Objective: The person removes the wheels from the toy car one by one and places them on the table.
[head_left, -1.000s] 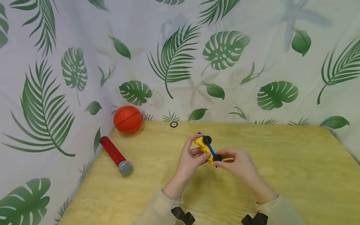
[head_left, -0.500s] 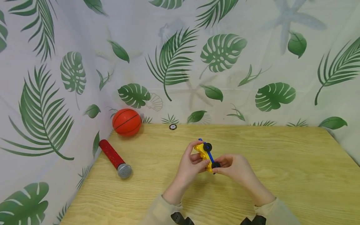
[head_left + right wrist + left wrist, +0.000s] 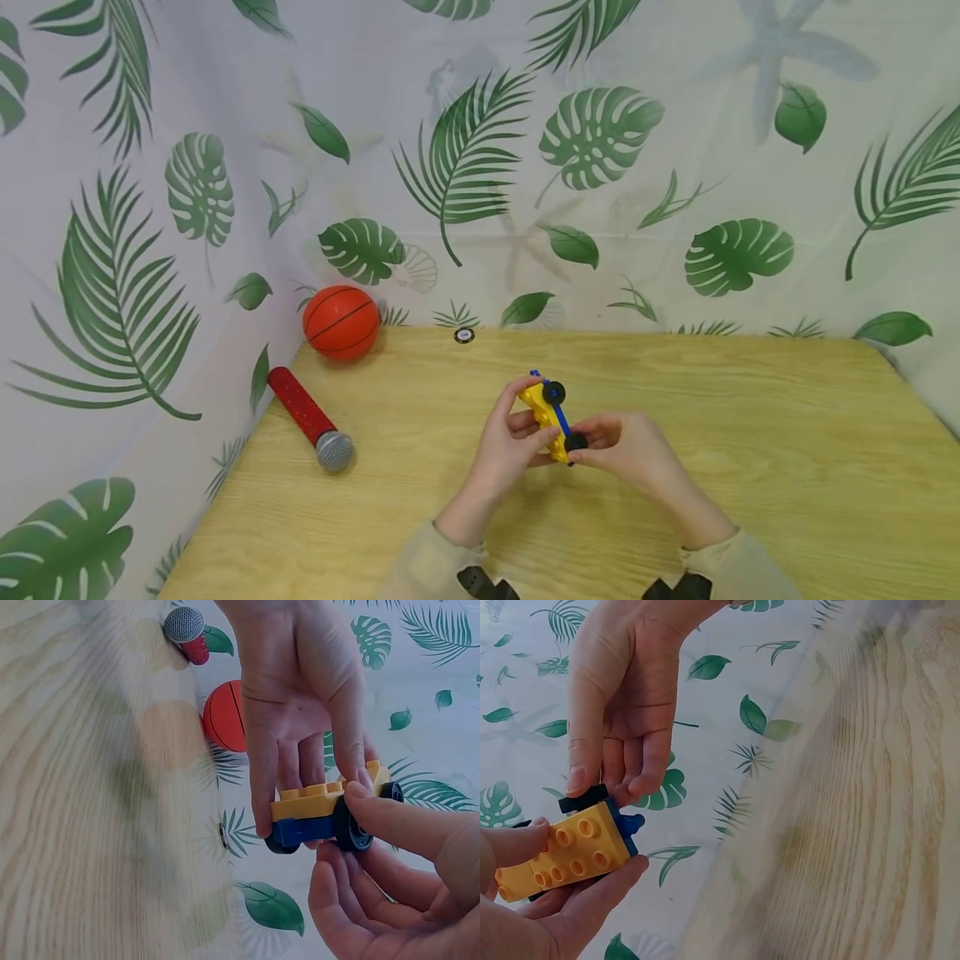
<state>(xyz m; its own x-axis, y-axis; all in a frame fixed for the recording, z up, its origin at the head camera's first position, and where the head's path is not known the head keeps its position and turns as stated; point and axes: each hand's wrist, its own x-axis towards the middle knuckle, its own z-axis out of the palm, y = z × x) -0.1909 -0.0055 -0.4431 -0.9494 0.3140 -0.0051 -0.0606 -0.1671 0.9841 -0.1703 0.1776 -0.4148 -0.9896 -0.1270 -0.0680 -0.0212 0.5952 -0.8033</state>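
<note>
A toy car (image 3: pixel 556 421) with a yellow studded top, a blue base and black wheels is held tilted above the table. My left hand (image 3: pixel 504 437) grips its yellow body between thumb and fingers. With thumb and fingertips my right hand (image 3: pixel 630 450) pinches the black wheel (image 3: pixel 575 442) at the near end. In the left wrist view, round studs cover the yellow top (image 3: pixel 577 851), and a blue knob (image 3: pixel 632 823) sticks out at one end. The right wrist view shows the pinched wheel (image 3: pixel 351 827) from the side.
On the wooden table (image 3: pixel 750 433), a red microphone (image 3: pixel 307 417) with a silver head lies at the left. Behind it an orange basketball (image 3: pixel 342 323) sits in the corner. A small round black-and-white disc (image 3: pixel 464 335) lies at the back edge, before a leaf-print cloth (image 3: pixel 615 250).
Since one second ago, the hands and toy car have come slightly nearer to me, and the car stands a little steeper. Over the last half second they have hardly moved.
</note>
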